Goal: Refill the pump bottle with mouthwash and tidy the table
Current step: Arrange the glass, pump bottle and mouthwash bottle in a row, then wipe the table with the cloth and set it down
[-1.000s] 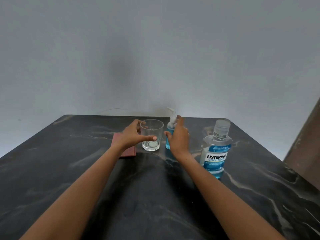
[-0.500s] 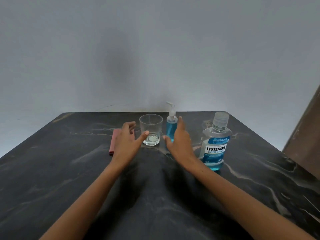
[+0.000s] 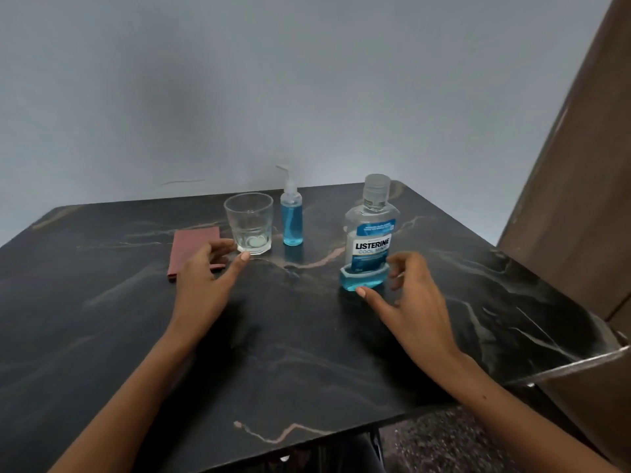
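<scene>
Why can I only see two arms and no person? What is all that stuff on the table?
The camera sits on the person's head and looks down, so you see only their arms. On the dark table stand an empty glass, a small pump bottle with blue liquid, and a big mouthwash bottle with its cap on. A folded red cloth lies flat at the left. The left hand is open beside the glass. The right hand is open next to the mouthwash bottle. Neither holds anything.

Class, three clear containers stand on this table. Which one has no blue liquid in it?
The drinking glass, standing left of the pump bottle. It looks nearly empty, while the pump bottle and the Listerine mouthwash bottle both show blue liquid.
</scene>
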Tool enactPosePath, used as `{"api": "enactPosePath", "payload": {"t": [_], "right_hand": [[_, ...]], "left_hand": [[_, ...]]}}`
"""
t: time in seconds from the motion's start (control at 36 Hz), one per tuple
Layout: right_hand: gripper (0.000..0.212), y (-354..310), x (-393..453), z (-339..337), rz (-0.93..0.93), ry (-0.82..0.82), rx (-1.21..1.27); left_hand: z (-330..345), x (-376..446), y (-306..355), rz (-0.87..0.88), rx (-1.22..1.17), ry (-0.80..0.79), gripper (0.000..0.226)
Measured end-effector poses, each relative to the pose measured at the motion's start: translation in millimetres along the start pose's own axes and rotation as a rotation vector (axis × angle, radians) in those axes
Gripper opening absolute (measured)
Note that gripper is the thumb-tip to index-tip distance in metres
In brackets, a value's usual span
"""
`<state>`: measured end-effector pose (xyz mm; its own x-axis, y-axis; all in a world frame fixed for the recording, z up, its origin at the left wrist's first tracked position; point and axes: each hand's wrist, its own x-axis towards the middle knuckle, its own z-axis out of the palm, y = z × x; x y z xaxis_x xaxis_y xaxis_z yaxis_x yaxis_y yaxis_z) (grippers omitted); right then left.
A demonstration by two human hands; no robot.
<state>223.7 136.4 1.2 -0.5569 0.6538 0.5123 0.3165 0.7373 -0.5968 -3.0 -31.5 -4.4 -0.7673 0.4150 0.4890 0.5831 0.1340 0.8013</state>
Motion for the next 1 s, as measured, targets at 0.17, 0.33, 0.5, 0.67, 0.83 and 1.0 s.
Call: {"api": "enactPosePath", "payload": {"t": [0.17,0.33,0.5,0.67,0.83,1.0], "right_hand": [[0.107,1.1,12.0,11.4,0.090,-0.076,0.109],[0.115,-10.2,28.4,32.0,0.091,-0.080,0.218],[0.109,-12.0,52.3,54.8,0.091,-0.054,0.162],[0.099,-16.8,84.8,79.9,0.127,0.015,0.140],[0.090,-20.9,113.2,104.4,0.188,0.079,0.129],[0.085,-25.3,131.1,120.9,0.251,0.116,0.088]], "left_hand": [[-1.1,-4.1,3.8,0.022,0.007,-0.008,0.022],[-7.9,-2.1,5.0,0.010,0.015,0.025,0.024],[-14.2,1.6,2.1,0.014,0.067,0.090,0.025],[-16.0,3.7,-1.3,0.000,0.096,0.115,0.024],[-16.8,5.4,-4.0,-0.012,0.096,0.135,0.024],[-20.3,7.7,-8.3,-0.033,0.083,0.139,0.024]]}}
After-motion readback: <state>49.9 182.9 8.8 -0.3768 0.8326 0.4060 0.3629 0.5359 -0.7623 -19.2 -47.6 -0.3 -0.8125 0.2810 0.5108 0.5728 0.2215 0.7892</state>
